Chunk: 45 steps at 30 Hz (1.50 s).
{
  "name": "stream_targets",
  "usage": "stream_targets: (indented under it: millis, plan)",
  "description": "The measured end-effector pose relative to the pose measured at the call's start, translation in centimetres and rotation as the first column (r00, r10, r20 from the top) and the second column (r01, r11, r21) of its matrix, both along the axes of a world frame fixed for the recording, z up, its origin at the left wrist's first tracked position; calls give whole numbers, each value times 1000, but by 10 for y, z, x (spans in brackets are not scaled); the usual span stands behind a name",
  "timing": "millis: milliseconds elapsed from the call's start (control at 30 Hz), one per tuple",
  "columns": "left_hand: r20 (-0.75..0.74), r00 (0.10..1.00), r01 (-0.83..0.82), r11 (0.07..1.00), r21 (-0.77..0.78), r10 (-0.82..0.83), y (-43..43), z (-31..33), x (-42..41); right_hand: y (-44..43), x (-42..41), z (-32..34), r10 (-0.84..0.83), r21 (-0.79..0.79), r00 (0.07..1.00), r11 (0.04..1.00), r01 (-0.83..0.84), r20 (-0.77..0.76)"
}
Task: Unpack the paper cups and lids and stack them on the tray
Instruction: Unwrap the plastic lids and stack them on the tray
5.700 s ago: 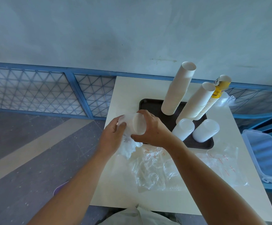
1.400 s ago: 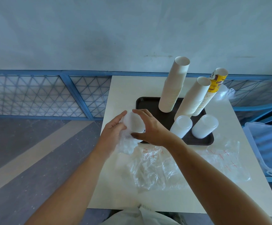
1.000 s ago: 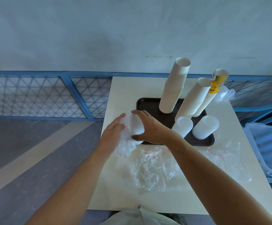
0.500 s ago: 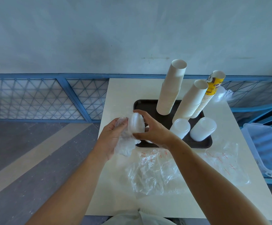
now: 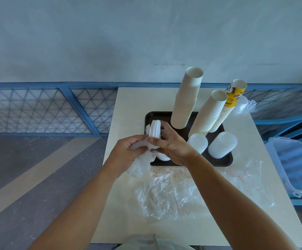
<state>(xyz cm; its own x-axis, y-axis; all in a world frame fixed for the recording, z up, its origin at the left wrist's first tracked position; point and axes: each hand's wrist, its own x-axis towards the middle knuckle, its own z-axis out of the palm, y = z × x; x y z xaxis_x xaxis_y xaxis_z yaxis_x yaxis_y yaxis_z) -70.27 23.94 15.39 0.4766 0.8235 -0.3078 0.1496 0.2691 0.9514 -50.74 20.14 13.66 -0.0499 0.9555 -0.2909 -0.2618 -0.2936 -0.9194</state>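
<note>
A black tray (image 5: pixel 226 160) lies on the white table (image 5: pixel 134 98). On it stand two tall white paper cup stacks (image 5: pixel 187 98) (image 5: pixel 208 114), a yellow printed cup stack (image 5: pixel 226 109) and two short stacks of translucent lids (image 5: pixel 198 145) (image 5: pixel 222 144). My right hand (image 5: pixel 171 147) grips a small stack of lids (image 5: pixel 154 129) held on edge above the tray's left end. My left hand (image 5: pixel 126 152) pinches the clear plastic wrapper (image 5: pixel 141 165) hanging off those lids. More white lids (image 5: pixel 162 156) show beneath my right hand.
Crumpled clear bags (image 5: pixel 166 193) (image 5: pixel 251 179) lie on the table's near half. Another bagged item (image 5: pixel 245 105) sits at the far right behind the cups. A clear plastic bin (image 5: pixel 294 165) stands on a blue chair to the right. A blue mesh fence (image 5: pixel 38 109) runs behind.
The lid stack has come further out of its wrapper and now stands on edge over the tray's left end. My left hand has drawn the wrapper down and back.
</note>
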Motion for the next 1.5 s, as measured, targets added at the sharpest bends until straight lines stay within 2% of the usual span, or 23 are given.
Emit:
stream_targets:
  millis: [133, 233, 300, 367, 433, 567, 667, 767, 900, 1033, 1200, 1367, 1500]
  plan:
    - [-11, 999, -40, 999, 21, 40, 0, -7, 2, 9, 12, -4, -140, 0, 988, 990, 140, 70]
    - [-38, 992, -119, 993, 16, 120, 4, -14, -1, 13, 23, -1, -226, 10, 933, 972, 233, 281]
    - [-48, 988, -144, 989, 10, 145, 6, -19, -4, 15, 29, 1, -202, 15, 841, 974, 225, 502]
    - [-56, 980, -189, 982, -1, 189, 9, -23, -6, 19, 34, -2, -130, 19, 689, 986, 166, 713]
    - [-47, 968, -249, 968, -20, 248, 11, -26, -7, 22, 35, -9, -70, 21, 586, 996, 90, 807]
    - [-51, 951, -307, 951, -38, 305, 14, -31, -11, 28, 30, -29, 71, -66, 374, 997, -25, 925]
    - [-77, 953, -297, 955, -21, 294, 16, -36, -12, 35, 24, -46, 219, -205, 216, 975, -87, 951]
    - [-121, 954, -274, 962, 20, 274, 18, -39, -11, 40, 19, -63, 365, -353, 102, 928, -116, 925]
    - [-175, 960, -211, 976, 62, 219, 17, -44, -10, 45, 13, -84, 461, -460, -12, 881, -109, 887]
    - [-209, 960, -172, 982, 80, 185, 17, -50, -9, 49, 11, -96, 507, -509, -44, 856, -90, 861]
    - [-192, 965, -168, 984, 65, 177, 19, -53, -9, 50, 15, -104, 527, -524, -1, 845, -107, 850]
    - [-178, 968, -175, 984, 37, 179, 22, -53, -8, 50, 17, -112, 544, -537, 126, 839, -88, 829]
    - [-193, 967, -163, 986, 47, 169, 24, -52, -8, 45, 15, -118, 522, -518, 176, 853, -73, 835]
